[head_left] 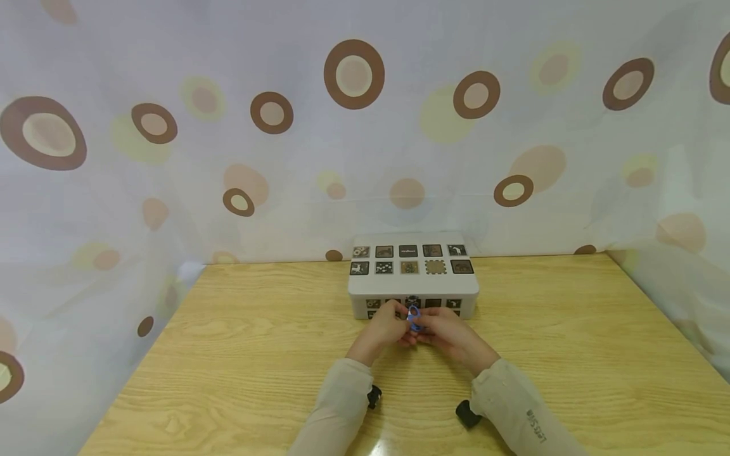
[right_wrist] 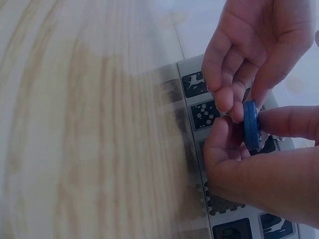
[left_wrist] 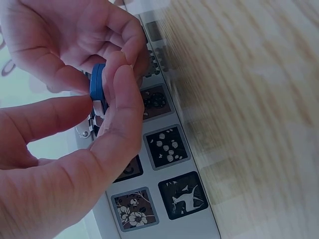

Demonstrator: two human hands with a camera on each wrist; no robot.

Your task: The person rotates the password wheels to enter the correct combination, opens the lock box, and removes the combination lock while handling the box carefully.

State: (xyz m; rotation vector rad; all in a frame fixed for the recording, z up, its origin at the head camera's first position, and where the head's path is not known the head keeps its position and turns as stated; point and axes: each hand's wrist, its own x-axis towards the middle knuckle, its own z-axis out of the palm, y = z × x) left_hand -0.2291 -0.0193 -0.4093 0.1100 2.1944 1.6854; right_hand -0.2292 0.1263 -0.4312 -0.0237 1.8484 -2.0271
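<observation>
A blue padlock (head_left: pixel 414 320) with a carabiner-like loop is held at the front of a white box (head_left: pixel 413 285), just below its metal latch (head_left: pixel 412 301). My left hand (head_left: pixel 386 329) pinches the padlock from the left, thumb and fingers on its edge. From the other side my right hand (head_left: pixel 454 334) pinches the same padlock between thumb and curled fingers. In the left wrist view the padlock (left_wrist: pixel 96 83) appears edge-on, with a silver part by the left thumb. Fingers hide much of it, and whether its loop passes through the latch cannot be made out.
Dark picture squares, such as a white-bird one (left_wrist: pixel 183 195), decorate the box's lid and front. The box stands toward the back of a wood-grain table (head_left: pixel 256 354), near a dotted curtain (head_left: pixel 308 158). Black straps (head_left: pixel 469 415) sit at both wrists.
</observation>
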